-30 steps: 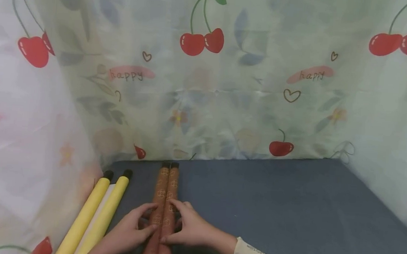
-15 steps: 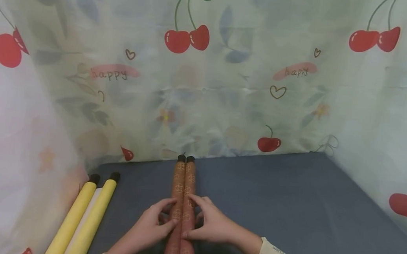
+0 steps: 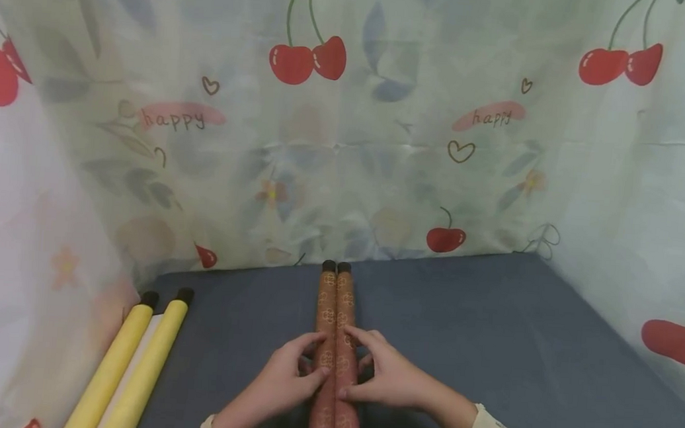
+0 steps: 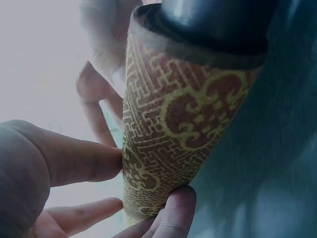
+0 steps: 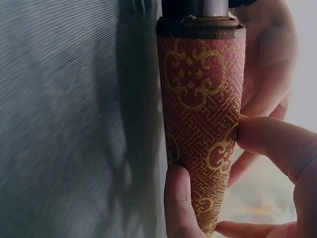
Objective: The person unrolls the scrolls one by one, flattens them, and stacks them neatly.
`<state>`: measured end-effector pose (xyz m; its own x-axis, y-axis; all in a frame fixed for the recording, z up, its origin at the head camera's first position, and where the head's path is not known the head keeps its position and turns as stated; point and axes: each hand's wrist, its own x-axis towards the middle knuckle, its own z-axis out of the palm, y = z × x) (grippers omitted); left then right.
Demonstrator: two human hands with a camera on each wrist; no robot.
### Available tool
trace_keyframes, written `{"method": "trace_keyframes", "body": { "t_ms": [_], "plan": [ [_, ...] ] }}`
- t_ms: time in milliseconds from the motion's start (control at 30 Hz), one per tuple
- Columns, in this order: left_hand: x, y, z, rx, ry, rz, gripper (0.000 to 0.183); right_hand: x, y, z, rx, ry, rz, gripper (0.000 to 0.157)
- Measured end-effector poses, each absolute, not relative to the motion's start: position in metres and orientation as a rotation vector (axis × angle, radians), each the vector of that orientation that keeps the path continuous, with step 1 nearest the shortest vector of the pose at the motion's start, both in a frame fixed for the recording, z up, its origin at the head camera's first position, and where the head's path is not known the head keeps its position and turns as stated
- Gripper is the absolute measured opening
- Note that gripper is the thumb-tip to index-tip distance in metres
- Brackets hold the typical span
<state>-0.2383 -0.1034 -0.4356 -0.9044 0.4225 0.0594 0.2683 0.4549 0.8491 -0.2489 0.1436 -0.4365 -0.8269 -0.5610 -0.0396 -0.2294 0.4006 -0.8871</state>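
Two yellow rolls lie side by side at the left of the blue table, near the cherry curtain. Right of them, at the middle of the table, lies the red scroll, rolled from both ends into twin rods that touch, with dark caps at the far ends. The left hand pinches the left rod between thumb and fingers; the right hand pinches the right rod the same way.
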Motion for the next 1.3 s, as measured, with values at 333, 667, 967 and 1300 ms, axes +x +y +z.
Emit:
{"method": "trace_keyframes", "body": {
  "t_ms": [333, 667, 967, 1300],
  "plan": [
    [-0.245, -0.073, -0.443, 0.658, 2.471, 1.442, 0.06, -0.247, 0.173, -0.441, -0.621, 2.369, -1.379, 0.099],
    [-0.245, -0.056, -0.447, 0.745, 2.47, 1.421, 0.063, -0.245, 0.188, -0.449, -0.633, 2.416, -1.353, 0.095],
    [-0.249, -0.049, -0.451, 0.8, 2.539, 1.387, 0.065, -0.248, 0.195, -0.447, -0.637, 2.376, -1.376, 0.092],
    [-0.247, -0.047, -0.45, 0.723, 2.528, 1.408, 0.066, -0.25, 0.195, -0.446, -0.618, 2.376, -1.371, 0.09]
  ]
}}
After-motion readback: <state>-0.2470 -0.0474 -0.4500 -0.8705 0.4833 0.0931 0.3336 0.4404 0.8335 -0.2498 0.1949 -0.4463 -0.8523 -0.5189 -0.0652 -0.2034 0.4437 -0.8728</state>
